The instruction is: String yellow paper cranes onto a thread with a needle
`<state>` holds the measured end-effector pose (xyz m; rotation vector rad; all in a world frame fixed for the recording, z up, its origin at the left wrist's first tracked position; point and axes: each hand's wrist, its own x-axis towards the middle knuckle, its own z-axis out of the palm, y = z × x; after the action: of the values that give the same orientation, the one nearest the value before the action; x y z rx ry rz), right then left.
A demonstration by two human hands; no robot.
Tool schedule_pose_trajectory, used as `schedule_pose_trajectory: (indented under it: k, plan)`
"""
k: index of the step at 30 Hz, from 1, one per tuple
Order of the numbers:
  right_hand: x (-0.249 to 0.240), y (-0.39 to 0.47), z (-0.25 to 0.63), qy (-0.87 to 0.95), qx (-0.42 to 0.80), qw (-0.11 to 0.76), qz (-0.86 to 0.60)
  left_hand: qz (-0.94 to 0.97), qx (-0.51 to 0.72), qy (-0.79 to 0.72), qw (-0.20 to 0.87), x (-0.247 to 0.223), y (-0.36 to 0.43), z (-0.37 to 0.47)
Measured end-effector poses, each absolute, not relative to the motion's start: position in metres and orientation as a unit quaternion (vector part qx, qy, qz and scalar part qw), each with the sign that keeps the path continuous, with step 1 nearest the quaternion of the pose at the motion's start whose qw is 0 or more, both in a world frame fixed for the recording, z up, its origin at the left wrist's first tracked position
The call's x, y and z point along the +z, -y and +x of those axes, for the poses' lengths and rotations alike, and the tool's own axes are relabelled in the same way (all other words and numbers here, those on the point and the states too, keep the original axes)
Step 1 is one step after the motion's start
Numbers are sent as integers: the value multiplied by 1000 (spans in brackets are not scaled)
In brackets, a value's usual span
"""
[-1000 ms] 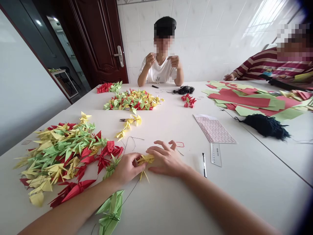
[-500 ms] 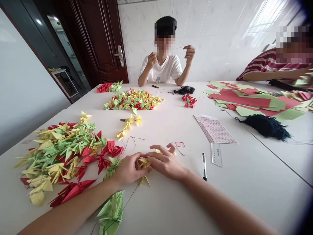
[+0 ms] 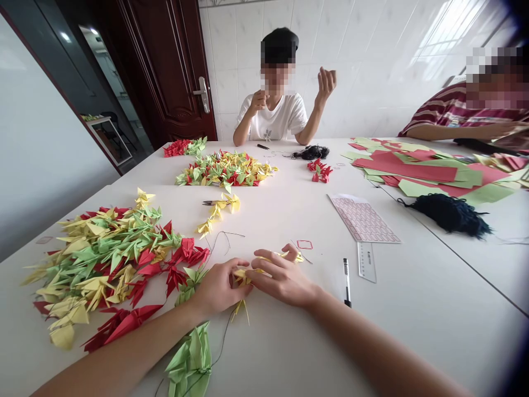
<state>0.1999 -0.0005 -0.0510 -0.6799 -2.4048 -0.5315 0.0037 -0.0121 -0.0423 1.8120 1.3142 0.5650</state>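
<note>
Your left hand (image 3: 218,286) and right hand (image 3: 283,278) are bare and slim-fingered, your slender forearms (image 3: 136,339) uncovered too.

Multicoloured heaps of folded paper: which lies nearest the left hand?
The large red, yellow and green heap at front left, nearest the left hand; the smaller heaps lie farther back.

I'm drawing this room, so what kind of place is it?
Probably a craft workroom: a heap of folded paper shapes, a pile of coloured paper sheets and a bundle of dark thread lie on a white table.
</note>
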Motion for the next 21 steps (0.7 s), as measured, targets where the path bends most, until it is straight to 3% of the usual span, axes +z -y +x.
schedule_pose_trajectory:
  k: [5,11,21]
  plan:
    - [-55,-1,205,873,-223,343,-264,706,234,-522,418,-43,12,2]
    - [-64,-7,209,871,-199,302,-333,650,275,-528,472,-45,10,2]
    - [-66,-11,212,860,-199,315,-348,623,271,-521,517,-44,4,0]
